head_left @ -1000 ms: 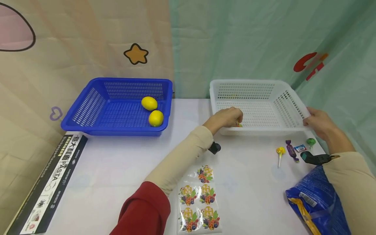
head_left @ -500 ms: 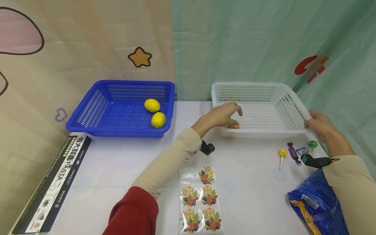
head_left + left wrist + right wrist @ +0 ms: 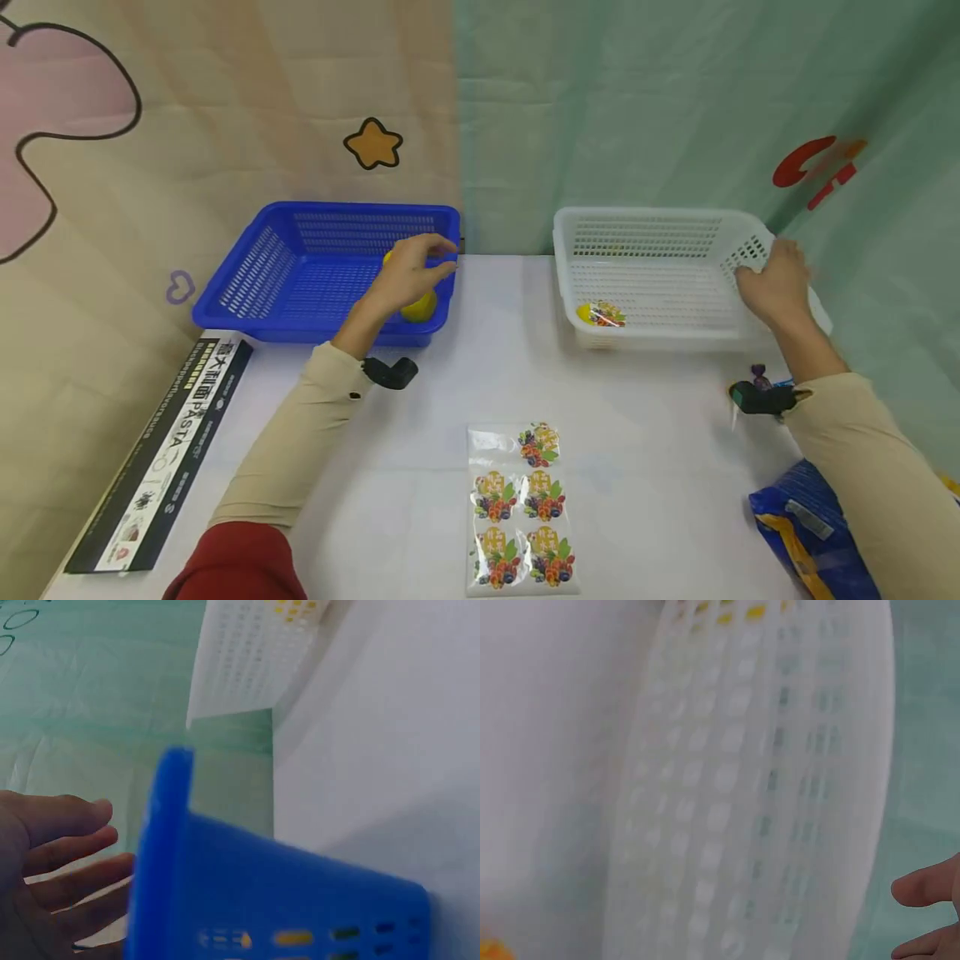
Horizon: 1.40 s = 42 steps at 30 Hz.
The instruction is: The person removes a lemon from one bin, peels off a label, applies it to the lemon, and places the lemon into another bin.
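My left hand (image 3: 405, 271) hangs over the right side of the blue basket (image 3: 240, 315), fingers and thumb apart, holding nothing. Beneath it are two lemons, one lemon (image 3: 420, 308) partly covered by the hand and the other mostly hidden. In the left wrist view, spread fingers (image 3: 82, 885) show beside the blue rim. My right hand (image 3: 780, 287) is over the right end of the white basket (image 3: 675, 335); the right wrist view shows its fingertips (image 3: 919, 889) clear of the rim. A yellow thing with a fruit-printed sticker (image 3: 603, 314) lies in the white basket's front left corner.
A sheet of fruit stickers (image 3: 521, 508) lies on the white table (image 3: 637, 467). Along the left edge is a long pasta box (image 3: 168, 458). A blue packet (image 3: 813, 525) lies at the lower right. Small wrapped sweets (image 3: 761, 375) are partly hidden by the right wrist.
My left hand has let go of the stickered thing in the white basket and moved left over the blue basket. My right hand has released the white basket's rim and shifted slightly up and left.
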Motion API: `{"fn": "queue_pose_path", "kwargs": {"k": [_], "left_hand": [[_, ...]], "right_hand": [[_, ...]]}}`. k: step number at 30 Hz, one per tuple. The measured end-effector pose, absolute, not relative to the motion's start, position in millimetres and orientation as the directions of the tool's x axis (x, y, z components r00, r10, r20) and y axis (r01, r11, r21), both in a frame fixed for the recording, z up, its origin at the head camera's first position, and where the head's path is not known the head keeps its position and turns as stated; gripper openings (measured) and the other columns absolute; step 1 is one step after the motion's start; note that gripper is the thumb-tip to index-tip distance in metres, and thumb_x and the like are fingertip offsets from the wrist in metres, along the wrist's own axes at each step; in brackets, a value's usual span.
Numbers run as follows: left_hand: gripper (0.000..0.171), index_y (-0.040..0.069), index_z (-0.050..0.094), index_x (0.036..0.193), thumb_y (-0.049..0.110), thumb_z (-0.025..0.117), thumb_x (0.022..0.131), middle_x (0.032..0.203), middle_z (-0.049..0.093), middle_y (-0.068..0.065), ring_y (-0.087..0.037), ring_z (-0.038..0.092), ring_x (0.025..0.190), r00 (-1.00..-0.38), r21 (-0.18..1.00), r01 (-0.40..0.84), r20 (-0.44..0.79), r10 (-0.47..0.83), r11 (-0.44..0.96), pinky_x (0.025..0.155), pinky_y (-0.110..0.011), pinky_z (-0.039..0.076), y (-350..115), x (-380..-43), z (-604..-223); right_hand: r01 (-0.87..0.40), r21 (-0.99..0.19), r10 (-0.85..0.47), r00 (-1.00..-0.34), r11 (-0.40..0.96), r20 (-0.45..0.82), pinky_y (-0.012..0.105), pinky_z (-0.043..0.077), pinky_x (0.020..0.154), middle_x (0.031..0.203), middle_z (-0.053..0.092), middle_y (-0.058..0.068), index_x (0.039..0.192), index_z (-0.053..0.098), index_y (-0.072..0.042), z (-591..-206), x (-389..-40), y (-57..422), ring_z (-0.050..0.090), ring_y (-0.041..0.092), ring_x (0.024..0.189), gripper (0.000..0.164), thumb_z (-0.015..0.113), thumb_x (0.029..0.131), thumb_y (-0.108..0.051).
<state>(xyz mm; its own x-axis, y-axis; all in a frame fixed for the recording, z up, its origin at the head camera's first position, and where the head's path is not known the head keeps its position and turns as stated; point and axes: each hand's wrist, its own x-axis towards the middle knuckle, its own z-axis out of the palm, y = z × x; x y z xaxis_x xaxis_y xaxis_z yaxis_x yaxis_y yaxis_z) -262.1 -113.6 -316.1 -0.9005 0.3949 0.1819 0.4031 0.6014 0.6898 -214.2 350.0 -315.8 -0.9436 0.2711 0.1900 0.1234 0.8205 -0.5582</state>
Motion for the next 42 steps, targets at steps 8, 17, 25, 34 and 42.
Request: {"fn": "queue_pose_path", "kwargs": {"k": [8, 17, 25, 34, 42], "left_hand": [[0.039, -0.012, 0.058, 0.128, 0.009, 0.065, 0.095, 0.128, 0.06, -0.027, -0.04, 0.054, 0.118, -0.949, 0.658, 0.236, -0.004, 0.316, 0.716, 0.099, -0.048, 0.047, -155, -261, -346], [0.046, -0.012, 0.06, 0.126, 0.008, 0.074, 0.087, 0.121, 0.063, -0.025, -0.038, 0.047, 0.113, -0.953, 0.6, 0.19, -0.079, 0.294, 0.777, 0.102, -0.05, 0.041, -153, -272, -345], [0.062, -0.012, 0.054, 0.132, 0.003, 0.081, 0.078, 0.129, 0.057, -0.027, -0.041, 0.047, 0.118, -0.941, 0.564, 0.202, -0.115, 0.319, 0.801, 0.104, -0.049, 0.043, -143, -286, -351], [0.06, -0.008, 0.054, 0.134, -0.003, 0.078, 0.08, 0.134, 0.055, -0.026, -0.043, 0.047, 0.122, -0.941, 0.545, 0.255, -0.051, 0.335, 0.799, 0.107, -0.052, 0.038, -154, -285, -349], [0.062, -0.004, 0.051, 0.14, -0.005, 0.076, 0.082, 0.14, 0.052, -0.023, -0.038, 0.051, 0.119, -0.925, 0.686, 0.334, 0.109, 0.363, 0.646, 0.104, -0.051, 0.042, -173, -264, -318]], "right_hand": [[-0.153, -0.615, 0.025, -0.962, 0.774, 0.271, 0.046, 0.022, 0.118, 0.154, 0.029, 0.028, 0.151, 0.025, 0.007, -300, -254, 211, 0.041, 0.044, 0.134, 0.06, 0.049, 0.098, -0.007], [-0.307, -0.649, -0.401, -0.916, 0.696, 0.003, 0.04, 0.021, 0.119, 0.158, 0.023, 0.023, 0.153, 0.02, 0.006, -322, -259, 63, 0.026, 0.034, 0.145, 0.069, 0.051, 0.103, -0.031], [-0.325, -0.656, -0.486, -0.871, 0.681, -0.073, 0.044, 0.001, 0.12, 0.158, -0.012, 0.03, 0.151, -0.001, 0.011, -342, -253, 27, -0.01, 0.033, 0.148, 0.078, 0.049, 0.102, -0.024], [-0.311, -0.671, -0.479, -0.874, 0.673, -0.076, 0.042, 0.002, 0.12, 0.159, -0.01, 0.025, 0.152, 0.001, 0.008, -343, -253, 25, -0.007, 0.033, 0.149, 0.077, 0.049, 0.103, -0.027], [-0.314, -0.712, -0.467, -0.884, 0.628, -0.022, 0.038, 0.016, 0.12, 0.163, 0.012, 0.015, 0.156, 0.013, -0.001, -342, -256, 46, 0.015, 0.026, 0.149, 0.083, 0.061, 0.097, -0.036]]}}
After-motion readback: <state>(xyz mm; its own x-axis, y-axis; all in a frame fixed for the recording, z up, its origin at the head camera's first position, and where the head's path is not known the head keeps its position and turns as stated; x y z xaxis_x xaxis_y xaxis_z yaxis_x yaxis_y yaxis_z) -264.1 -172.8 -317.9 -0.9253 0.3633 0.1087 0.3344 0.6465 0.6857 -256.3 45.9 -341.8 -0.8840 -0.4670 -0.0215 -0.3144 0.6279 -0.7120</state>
